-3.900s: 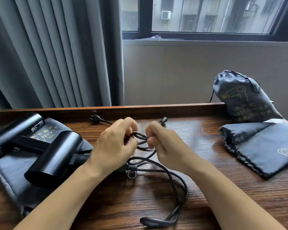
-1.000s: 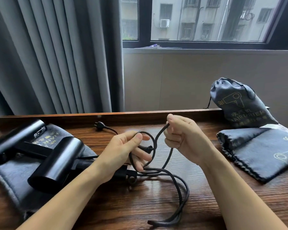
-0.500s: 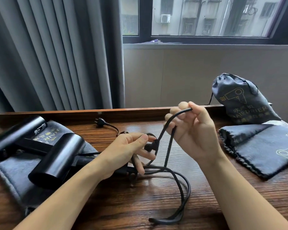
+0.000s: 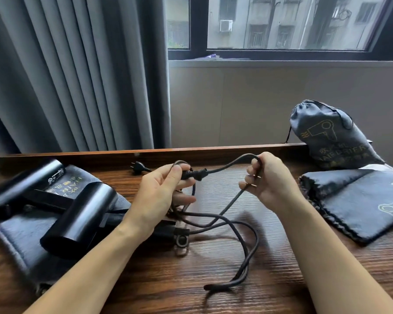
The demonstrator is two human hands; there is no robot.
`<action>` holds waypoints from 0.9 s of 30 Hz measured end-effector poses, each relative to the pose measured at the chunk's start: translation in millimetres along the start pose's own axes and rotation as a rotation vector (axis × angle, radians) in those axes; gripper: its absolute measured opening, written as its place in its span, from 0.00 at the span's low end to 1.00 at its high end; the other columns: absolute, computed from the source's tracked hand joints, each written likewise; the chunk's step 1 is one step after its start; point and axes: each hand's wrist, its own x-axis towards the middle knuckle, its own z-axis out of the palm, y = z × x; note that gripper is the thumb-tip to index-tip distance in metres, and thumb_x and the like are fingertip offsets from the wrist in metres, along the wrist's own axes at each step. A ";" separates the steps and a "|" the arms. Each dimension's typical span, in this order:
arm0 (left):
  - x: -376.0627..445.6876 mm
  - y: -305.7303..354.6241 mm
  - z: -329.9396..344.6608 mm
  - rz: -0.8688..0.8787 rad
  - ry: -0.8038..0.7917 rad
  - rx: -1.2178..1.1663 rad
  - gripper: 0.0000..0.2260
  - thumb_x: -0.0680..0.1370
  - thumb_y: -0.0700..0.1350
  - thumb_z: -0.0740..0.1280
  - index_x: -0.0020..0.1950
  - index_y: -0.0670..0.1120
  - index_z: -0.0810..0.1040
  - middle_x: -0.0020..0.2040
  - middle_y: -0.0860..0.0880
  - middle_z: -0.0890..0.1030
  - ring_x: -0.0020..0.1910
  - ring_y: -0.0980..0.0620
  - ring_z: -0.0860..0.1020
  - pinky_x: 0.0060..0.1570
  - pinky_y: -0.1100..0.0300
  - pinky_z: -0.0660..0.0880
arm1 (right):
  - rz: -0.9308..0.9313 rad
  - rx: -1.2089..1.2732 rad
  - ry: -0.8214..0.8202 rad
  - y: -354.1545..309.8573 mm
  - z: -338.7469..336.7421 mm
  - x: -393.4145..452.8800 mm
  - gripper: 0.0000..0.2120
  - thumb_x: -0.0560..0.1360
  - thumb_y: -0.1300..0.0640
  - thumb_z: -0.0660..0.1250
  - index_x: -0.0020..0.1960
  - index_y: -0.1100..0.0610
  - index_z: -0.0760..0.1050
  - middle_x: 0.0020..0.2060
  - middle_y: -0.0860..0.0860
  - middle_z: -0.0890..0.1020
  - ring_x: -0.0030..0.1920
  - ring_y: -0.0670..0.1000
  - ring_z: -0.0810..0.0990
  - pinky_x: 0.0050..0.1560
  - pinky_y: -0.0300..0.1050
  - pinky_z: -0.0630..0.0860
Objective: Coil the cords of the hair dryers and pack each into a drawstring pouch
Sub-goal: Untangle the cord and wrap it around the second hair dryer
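Black cord (image 4: 225, 220) loops over wooden desk (image 4: 213, 291) between both hands. Left hand (image 4: 159, 196) pinches cord's plug end; right hand (image 4: 270, 180) grips raised bend. Dryer (image 4: 82, 218) lies left on flat pouch (image 4: 16, 236).

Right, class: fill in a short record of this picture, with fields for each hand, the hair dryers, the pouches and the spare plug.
left hand: pinches the plug end of the cord
right hand: grips a raised bend of the same cord
cord: mostly loose on the wooden table
hair dryers: near dryer and far dryer, both black, lying on a flat pouch at left
filled pouch: stands at back right, drawn closed
empty pouch: lies flat at right
second plug: on the table by the back ledge
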 end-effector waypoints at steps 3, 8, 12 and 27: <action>-0.1 -4.3 0.3 0.025 0.030 0.057 0.12 0.85 0.50 0.61 0.64 0.51 0.81 0.51 0.46 0.88 0.50 0.48 0.87 0.50 0.52 0.84 | -0.418 -0.345 0.130 13.0 1.5 0.9 0.12 0.79 0.64 0.56 0.44 0.58 0.76 0.36 0.52 0.78 0.34 0.53 0.76 0.40 0.50 0.80; -3.8 -8.5 1.9 0.154 0.036 0.181 0.12 0.85 0.50 0.62 0.66 0.53 0.80 0.54 0.54 0.87 0.56 0.57 0.85 0.50 0.53 0.84 | -1.273 -1.026 -0.083 24.6 8.1 -15.8 0.26 0.65 0.67 0.55 0.59 0.60 0.80 0.53 0.52 0.82 0.57 0.56 0.80 0.67 0.54 0.72; -9.0 -8.3 6.3 0.238 -0.055 0.228 0.12 0.85 0.50 0.62 0.66 0.55 0.80 0.57 0.58 0.86 0.58 0.57 0.84 0.50 0.56 0.84 | -1.233 -1.337 -0.350 40.9 14.9 -19.5 0.17 0.76 0.51 0.64 0.63 0.54 0.78 0.49 0.48 0.82 0.51 0.53 0.80 0.61 0.56 0.73; 1.8 2.2 -3.9 0.234 0.131 -0.075 0.12 0.87 0.46 0.60 0.52 0.43 0.81 0.24 0.46 0.71 0.18 0.49 0.67 0.21 0.62 0.64 | -0.863 -0.902 0.020 35.2 -3.5 13.8 0.03 0.81 0.57 0.67 0.49 0.55 0.79 0.30 0.43 0.76 0.35 0.43 0.75 0.35 0.34 0.65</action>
